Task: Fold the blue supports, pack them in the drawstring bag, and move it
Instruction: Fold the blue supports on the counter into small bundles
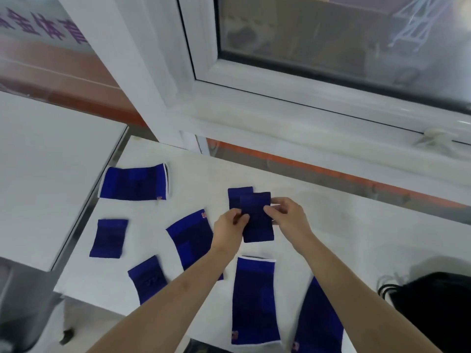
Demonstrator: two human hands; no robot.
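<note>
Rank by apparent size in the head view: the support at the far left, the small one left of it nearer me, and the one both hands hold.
1. Far-left support, largest.
2. Held support and small left support look alike; the held one is lifted toward the camera, so unranked.

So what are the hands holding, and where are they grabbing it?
Both hands hold one small blue support above the table. The left hand pinches its left edge, and the right hand pinches its right edge near the top.
</note>
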